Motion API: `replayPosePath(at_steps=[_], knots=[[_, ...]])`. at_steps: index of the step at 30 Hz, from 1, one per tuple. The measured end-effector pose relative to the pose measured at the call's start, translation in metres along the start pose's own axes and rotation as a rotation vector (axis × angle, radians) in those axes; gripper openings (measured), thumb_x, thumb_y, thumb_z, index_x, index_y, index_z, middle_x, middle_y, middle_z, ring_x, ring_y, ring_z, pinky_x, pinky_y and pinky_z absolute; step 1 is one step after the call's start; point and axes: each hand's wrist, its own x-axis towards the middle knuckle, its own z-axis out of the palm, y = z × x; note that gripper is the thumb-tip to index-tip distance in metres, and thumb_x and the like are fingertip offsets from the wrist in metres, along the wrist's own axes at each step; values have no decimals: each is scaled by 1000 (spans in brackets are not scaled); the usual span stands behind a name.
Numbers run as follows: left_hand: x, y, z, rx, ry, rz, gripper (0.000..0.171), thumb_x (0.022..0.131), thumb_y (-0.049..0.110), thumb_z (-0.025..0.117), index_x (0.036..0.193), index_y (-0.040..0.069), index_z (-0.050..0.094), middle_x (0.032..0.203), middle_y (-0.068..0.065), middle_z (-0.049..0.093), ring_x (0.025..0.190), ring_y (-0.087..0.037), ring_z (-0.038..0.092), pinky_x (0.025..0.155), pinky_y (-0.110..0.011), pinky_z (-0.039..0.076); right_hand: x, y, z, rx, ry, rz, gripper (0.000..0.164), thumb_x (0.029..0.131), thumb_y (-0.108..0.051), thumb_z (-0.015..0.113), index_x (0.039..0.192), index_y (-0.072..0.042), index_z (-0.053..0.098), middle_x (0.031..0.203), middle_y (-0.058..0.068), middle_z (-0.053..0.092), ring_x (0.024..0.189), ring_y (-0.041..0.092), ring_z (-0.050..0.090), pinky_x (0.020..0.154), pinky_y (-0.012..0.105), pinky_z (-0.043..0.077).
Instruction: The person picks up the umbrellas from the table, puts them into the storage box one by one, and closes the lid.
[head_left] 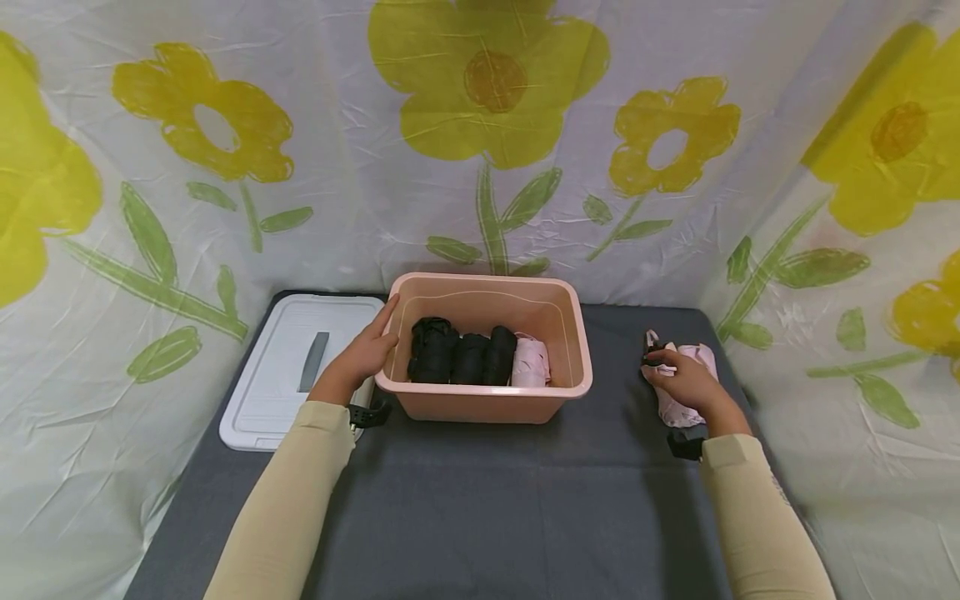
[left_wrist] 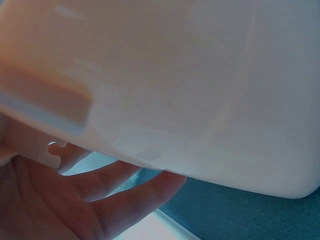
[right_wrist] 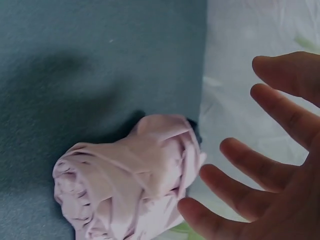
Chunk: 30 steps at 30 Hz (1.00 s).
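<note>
A pink plastic bin (head_left: pixel 480 404) stands at the back middle of the table. Inside lie several rolled black cloths (head_left: pixel 469 358) and a rolled pink cloth (head_left: pixel 530 362). My left hand (head_left: pixel 362 354) rests against the bin's left side, fingers fairly straight; in the left wrist view its fingertips (left_wrist: pixel 167 186) touch the bin's edge. Over at the right, my right hand (head_left: pixel 686 383) is above another pink cloth roll (right_wrist: pixel 130 180). Its fingers are spread and hold nothing in the right wrist view. A small dark item (head_left: pixel 651 354) shows by these fingers, mostly hidden.
Left of the bin lies a white lid (head_left: pixel 273 375) with a grey handle. Dark grey cloth covers the table (head_left: pixel 480 517). A flower-printed curtain (head_left: pixel 337 167) hangs close behind the table and along both sides.
</note>
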Motion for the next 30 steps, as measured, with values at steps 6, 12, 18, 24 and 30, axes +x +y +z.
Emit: replayPosePath(at_steps=[6,12,18,24,30], knots=[[16,-23,0,8,20,15,70,100,6,29,157,30,-3,163,-18,0,146,-44,17,114,-61,22,1,11,7,-78,19,13,49,93,-21,56,135,1,51,136,37,46,122,54,46,94,62,42],[22,-35,1,22,42,36,70,100,10,29,156,36,-2,164,-14,1,147,-41,15,115,-60,21,0,15,10,-151,32,2,49,86,-20,63,128,3,55,122,36,57,108,51,56,87,59,46],[23,-37,2,11,44,31,70,99,10,28,156,38,-2,164,-12,0,147,-39,15,115,-59,21,0,18,12,-203,13,20,50,83,-21,65,126,3,57,117,35,61,104,50,58,85,57,47],[16,-28,2,14,35,25,69,100,9,28,157,33,-2,164,-13,-1,148,-39,13,116,-59,18,1,22,14,-226,-14,41,53,82,-21,67,127,3,56,114,33,63,107,54,56,88,60,46],[13,-20,0,-9,24,22,68,100,6,29,157,25,-2,163,-18,-1,146,-43,14,115,-61,20,4,25,19,-204,-42,71,55,82,-18,67,132,2,53,118,33,61,111,55,53,90,61,44]])
